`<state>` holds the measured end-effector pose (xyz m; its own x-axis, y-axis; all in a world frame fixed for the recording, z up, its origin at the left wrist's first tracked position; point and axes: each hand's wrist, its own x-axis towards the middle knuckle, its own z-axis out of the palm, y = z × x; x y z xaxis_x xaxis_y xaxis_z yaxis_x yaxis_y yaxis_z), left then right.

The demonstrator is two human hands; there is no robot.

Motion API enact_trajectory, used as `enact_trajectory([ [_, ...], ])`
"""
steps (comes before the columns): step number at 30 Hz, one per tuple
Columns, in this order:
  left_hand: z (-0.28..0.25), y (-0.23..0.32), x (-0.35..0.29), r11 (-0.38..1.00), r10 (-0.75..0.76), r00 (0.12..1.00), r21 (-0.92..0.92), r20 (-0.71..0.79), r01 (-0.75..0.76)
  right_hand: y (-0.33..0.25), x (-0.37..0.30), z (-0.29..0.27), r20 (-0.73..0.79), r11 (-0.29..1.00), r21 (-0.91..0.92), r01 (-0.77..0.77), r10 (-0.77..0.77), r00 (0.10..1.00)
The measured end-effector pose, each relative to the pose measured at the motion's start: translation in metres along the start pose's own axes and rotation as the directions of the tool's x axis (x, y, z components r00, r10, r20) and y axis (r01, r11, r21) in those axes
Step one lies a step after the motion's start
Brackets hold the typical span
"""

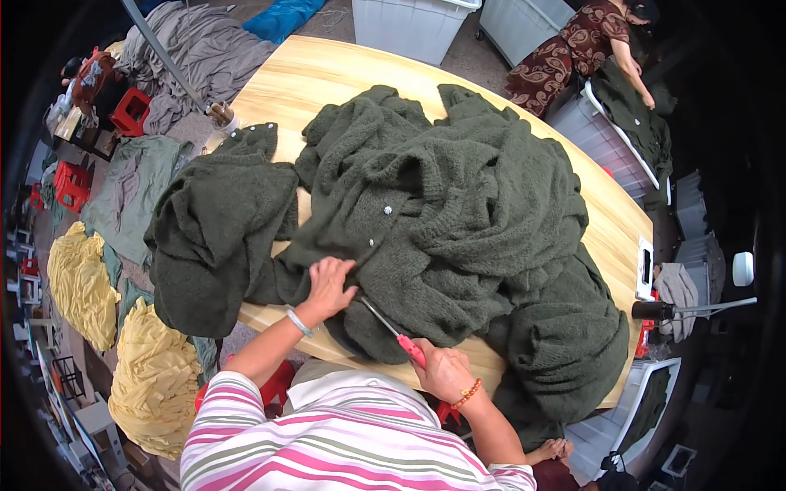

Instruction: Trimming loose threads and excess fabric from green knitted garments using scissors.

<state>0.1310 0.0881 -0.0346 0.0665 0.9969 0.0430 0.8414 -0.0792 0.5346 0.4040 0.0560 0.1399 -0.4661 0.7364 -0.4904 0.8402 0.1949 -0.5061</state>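
Dark green fleecy knit garments (pixel 458 188) lie in a bunched heap over the wooden table, with small pale buttons (pixel 387 210) near the middle. At the heap's near edge my left hand (pixel 327 288) grips the cloth, fingers bent, thumb and forefinger spread apart. My right hand (pixel 447 372) is closed around the pinkish-red handle of a slim tool (pixel 409 349). A thin metal shaft runs from the handle toward my left thumb, its tip against the green cloth. Whether it is a blade or a hook I cannot make out.
Part of the green cloth (pixel 217 237) hangs over the table's (pixel 270 86) left edge. A cup of tools (pixel 221 116) stands at the back left, a phone on a stand (pixel 645 266) at the right. Yellow cloth piles (pixel 153 380) lie left; a co-worker (pixel 573 49) handles green cloth over a bin.
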Motion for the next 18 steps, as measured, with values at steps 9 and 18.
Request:
enact_trajectory([
  [9,-0.065,-0.072,0.056,0.997,-0.057,0.995,-0.062,-0.077,0.052,0.023,-0.007,-0.002,-0.074,0.996,0.043,-0.081,0.084,0.994],
  [18,-0.232,-0.093,0.163,0.458,-0.614,0.642,-0.870,-0.459,-0.184,0.030,-0.014,-0.005,-0.069,0.994,0.099,-0.056,0.063,0.996],
])
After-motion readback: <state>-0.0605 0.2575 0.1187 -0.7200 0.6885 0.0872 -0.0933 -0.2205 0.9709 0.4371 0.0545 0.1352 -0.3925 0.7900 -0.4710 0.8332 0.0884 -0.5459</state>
